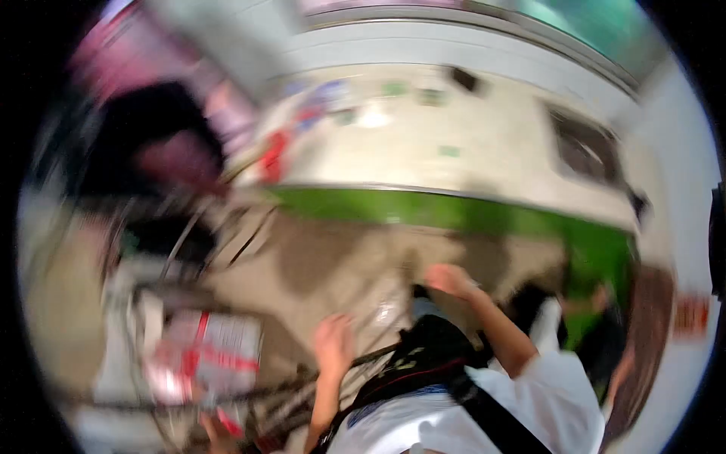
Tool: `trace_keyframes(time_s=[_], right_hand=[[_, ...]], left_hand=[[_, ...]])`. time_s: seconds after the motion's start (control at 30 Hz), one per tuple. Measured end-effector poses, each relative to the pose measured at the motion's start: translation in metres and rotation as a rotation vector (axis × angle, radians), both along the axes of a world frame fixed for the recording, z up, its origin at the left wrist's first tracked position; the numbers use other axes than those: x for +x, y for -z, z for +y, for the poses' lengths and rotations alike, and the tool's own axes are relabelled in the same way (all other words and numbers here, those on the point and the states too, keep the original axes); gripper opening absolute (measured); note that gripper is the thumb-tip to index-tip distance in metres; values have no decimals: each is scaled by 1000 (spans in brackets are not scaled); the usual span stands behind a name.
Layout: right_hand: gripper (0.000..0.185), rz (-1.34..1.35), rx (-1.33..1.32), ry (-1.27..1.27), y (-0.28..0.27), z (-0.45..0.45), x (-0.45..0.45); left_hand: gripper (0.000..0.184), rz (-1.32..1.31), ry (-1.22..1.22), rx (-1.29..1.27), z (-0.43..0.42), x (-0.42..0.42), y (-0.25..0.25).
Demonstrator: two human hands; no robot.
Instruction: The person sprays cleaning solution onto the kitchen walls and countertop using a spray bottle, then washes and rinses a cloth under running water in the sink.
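My left hand [334,344] hangs low in front of my body, above the tiled floor [310,280]. Out ahead, near the front of the green-faced counter, is my right hand [452,281]. Both hands look rounded, but motion blur smears their fingers, and I see no object in either one. A dark bag [412,363] lies against my front between my arms, with a black strap [499,412] across my white shirt.
A pale countertop [499,144] carries a red item [274,155], a small dark object [463,79] and a sink [586,147]. A box with red tape [227,352] stands at left. People in dark clothing [155,140] appear at left, and another person [601,333] at right.
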State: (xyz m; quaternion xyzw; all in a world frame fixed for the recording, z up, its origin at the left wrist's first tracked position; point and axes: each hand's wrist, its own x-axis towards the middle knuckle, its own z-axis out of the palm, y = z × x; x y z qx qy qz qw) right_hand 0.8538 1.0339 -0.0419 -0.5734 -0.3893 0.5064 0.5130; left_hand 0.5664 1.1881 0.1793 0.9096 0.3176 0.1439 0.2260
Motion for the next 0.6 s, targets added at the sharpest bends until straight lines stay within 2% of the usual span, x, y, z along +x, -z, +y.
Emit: trace_keyframes(time_s=[0.03, 0.07, 0.1, 0.13, 0.2, 0.23, 0.3, 0.33, 0.37, 0.4, 0.47, 0.53, 0.6], right_hand=[[24, 7, 60, 6, 38, -12, 1], [20, 15, 121, 11, 77, -25, 3], [15, 96, -278, 108, 0, -13, -5], [16, 876, -151, 285, 22, -8, -12], [21, 153, -363, 189, -29, 8, -43], [21, 145, -360, 133, -36, 10, -60], [27, 98, -379, 175, -45, 20, -89], [27, 87, -344, 132, -37, -40, -102], [28, 32, -264, 55, -33, -49, -119], [29, -26, -186, -17, -41, -53, -144], [30, -5, -246, -97, -48, -65, -168], [30, 66, -304, -81, -62, -84, -209], [28, 36, -321, -103, -64, -98, -247]], left_hand=[[29, -1, 46, -77, 2, -3, 2], [29, -110, 67, -74, -1, -4, 5], [27, -91, 39, -83, -5, -6, 6], [22, -99, 92, -64, 0, -11, 19], [29, -109, 129, -106, -5, -21, -11], [29, -135, 155, -91, -12, -28, -12], [27, -171, 191, -93, -20, -48, -23], [26, -177, 197, -83, -93, -61, -34], [25, -321, 182, 4, -110, -79, -34], [25, -336, 155, 27, -126, -108, -38], [27, -291, 144, -71, -145, -133, -39], [27, -348, 108, -74, -162, -170, -24], [28, -328, -30, -23, -184, -214, 0]])
